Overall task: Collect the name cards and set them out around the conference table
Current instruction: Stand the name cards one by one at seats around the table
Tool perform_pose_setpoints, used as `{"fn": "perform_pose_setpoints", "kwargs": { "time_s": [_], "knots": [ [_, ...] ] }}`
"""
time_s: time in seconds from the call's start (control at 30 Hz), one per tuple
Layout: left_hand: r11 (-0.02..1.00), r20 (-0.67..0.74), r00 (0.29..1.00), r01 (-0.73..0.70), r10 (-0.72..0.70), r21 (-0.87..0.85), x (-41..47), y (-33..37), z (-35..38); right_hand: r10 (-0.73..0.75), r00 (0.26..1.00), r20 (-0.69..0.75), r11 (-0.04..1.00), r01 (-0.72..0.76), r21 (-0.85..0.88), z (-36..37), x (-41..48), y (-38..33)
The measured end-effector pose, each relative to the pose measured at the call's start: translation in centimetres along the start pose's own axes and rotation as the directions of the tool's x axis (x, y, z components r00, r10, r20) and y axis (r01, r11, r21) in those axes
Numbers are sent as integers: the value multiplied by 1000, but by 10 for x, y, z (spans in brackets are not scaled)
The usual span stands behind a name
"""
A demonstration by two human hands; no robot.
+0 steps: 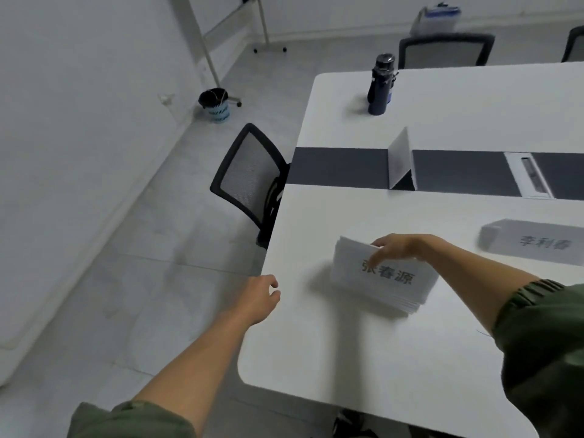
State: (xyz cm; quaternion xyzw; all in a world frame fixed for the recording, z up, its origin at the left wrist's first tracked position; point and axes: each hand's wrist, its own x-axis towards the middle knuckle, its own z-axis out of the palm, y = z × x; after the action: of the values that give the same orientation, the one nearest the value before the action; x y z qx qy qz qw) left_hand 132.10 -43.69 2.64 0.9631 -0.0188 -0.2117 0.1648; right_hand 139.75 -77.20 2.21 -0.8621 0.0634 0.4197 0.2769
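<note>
- The left hand (260,295) hovers at the near-left edge of the conference table (347,358), fingers loosely curled and holding nothing; a green sleeve is pushed up the forearm
- The right hand (399,248) reaches in from the right and grips the top edge of the stack of name cards (388,279), one finger lying down over the printed front
- That stack stands tilted on its lower edge on the white tabletop, near the left end of the table, with dark characters on the front card
- To the right of it, apart from the stack, a single name card (534,241) lies on the table, its print blurred
- Farther in, a folded card (400,159) stands upright on the dark strip (341,165) that runs along the table's middle, with a cable hatch (527,173) to its right
- A mesh-backed chair (246,172) sits tucked against the table's left end
- A dark water bottle (380,85) stands upright on the far half of the table
- Beyond it stands another chair (445,50), and a small waste bin (216,105) sits on the floor by the wall
</note>
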Motion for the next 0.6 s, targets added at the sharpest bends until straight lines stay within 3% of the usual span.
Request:
{"fn": "perform_pose_setpoints", "kwargs": {
  "time_s": [0.2, 0.37, 0.6],
  "knots": [
    [997, 78, 994, -76, 77, -10, 63, 0, -12, 37, 999, -30, 991, -33, 128, -2, -4, -2],
    [973, 104, 968, -230, 228, 6, 122, 21, -34, 84, 991, -104, 956, -51, 289, -16, -40, 5],
    [905, 256, 868, -407, 426, -126, 170, 103, -45, 196, 931, -307, 854, -8, 520, -9, -118, 32]
  ]
}}
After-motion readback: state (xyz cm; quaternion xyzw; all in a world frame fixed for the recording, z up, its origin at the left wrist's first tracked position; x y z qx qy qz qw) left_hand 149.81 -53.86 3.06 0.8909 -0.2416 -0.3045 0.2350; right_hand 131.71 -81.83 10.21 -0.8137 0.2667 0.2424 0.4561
